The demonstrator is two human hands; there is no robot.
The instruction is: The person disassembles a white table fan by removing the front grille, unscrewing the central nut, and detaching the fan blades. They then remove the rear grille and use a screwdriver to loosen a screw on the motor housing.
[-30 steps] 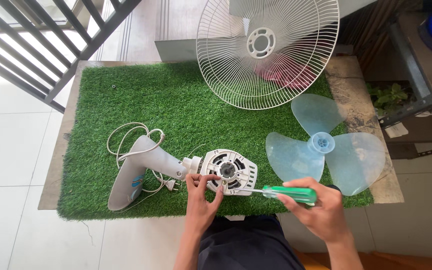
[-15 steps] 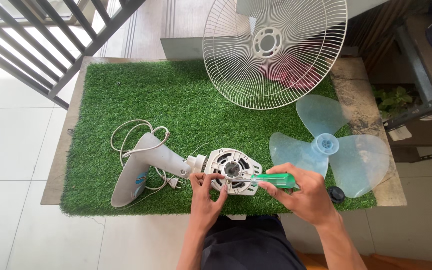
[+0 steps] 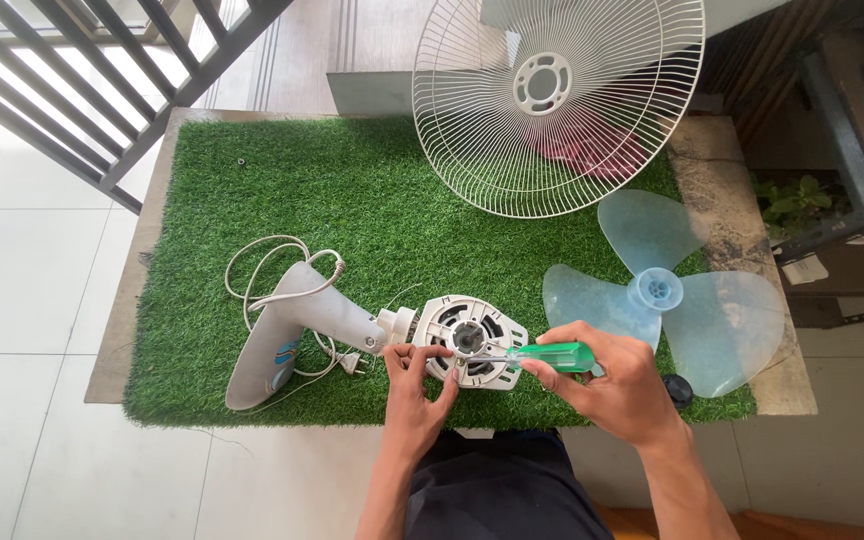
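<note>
- Since half a second ago, your right hand (image 3: 617, 385) has slid the green-handled screwdriver (image 3: 552, 356) leftward, so its tip now sits at the hub of the fan motor housing (image 3: 470, 340); a second ago the tool lay farther right, beside the blade.
- Your right-hand fingers are wrapped shut around the green handle; your left hand (image 3: 414, 385) pinches the near-left rim of the housing between thumb and fingertips, steadying it.
- That housing lies face-up on the green turf mat (image 3: 252, 180) at the near edge of the bench, joined to the white fan stand neck (image 3: 297, 320), with the cord (image 3: 272, 265) looped around it.
- You look to be at the screw-driving step on the motor face; the next move calls for a seated tip, shaft held square, and firm bracing from the left hand.
- Beside your right hand lies the translucent blue blade (image 3: 667, 300); the white wire grille (image 3: 557, 100) leans well behind, and a small black cap (image 3: 679, 388) sits near your wrist.
- Hard to tell: the screw head itself, the tip's exact contact, and which way you are turning.
</note>
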